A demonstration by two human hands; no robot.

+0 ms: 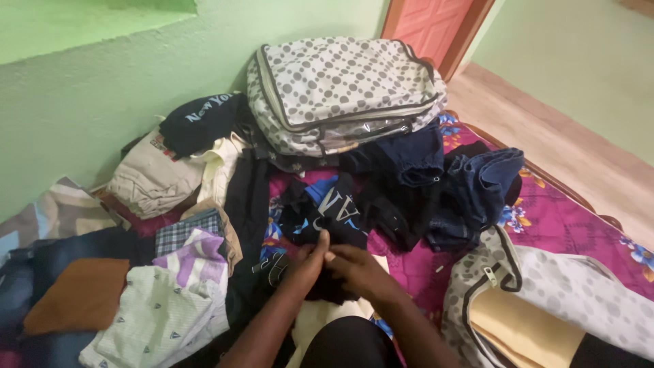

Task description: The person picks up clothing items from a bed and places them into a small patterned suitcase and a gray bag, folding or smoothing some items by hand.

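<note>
Both my left hand point(310, 257) and right hand point(357, 267) pinch a soft black cloth point(327, 286). Lumpy clothes point(170, 300) and a spotty grey bag point(337, 88) cover the flowery pink bed point(545, 218). Green walls point(82, 116) stand behind.

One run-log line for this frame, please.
left hand and right hand: both gripping black garment | scene: bed with magenta floral sheet | nearby: polka-dot storage bag, clothes pile

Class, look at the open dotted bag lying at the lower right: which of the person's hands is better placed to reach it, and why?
Probably the right hand: it lies nearer the open dotted bag. The left hand sits farther away; both grip the dark garment.
</note>
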